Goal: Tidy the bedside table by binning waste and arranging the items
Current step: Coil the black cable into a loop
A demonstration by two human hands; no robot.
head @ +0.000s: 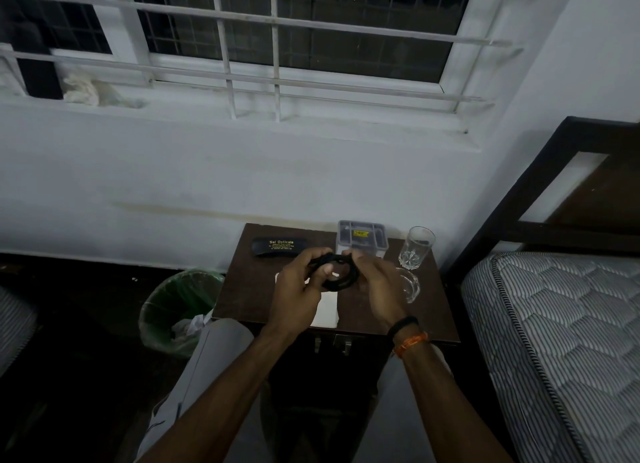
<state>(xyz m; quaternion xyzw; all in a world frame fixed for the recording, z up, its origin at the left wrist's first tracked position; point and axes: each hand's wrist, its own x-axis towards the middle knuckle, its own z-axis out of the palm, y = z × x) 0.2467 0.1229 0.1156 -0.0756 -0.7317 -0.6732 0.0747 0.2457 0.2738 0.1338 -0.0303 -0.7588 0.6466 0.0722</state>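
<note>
A black cable (pixel 341 280) is coiled into loops above the dark brown bedside table (pixel 242 289). My left hand (pixel 298 289) grips the coil's left side, thumb through the loop. My right hand (pixel 375 284) pinches the coil's right side. On the table lie a black spectacle case (pixel 277 248) with yellow lettering at the back left, a grey plastic box (pixel 362 239) at the back, an upright drinking glass (pixel 415 248) at the back right, a clear glass ashtray (pixel 410 286) in front of it, and white paper (pixel 325 310) under my hands.
A bin (pixel 180 310) lined with a green bag and holding crumpled paper stands on the floor left of the table. A bed with a striped mattress (pixel 561 341) and dark headboard (pixel 571 192) is on the right. A white wall and barred window rise behind.
</note>
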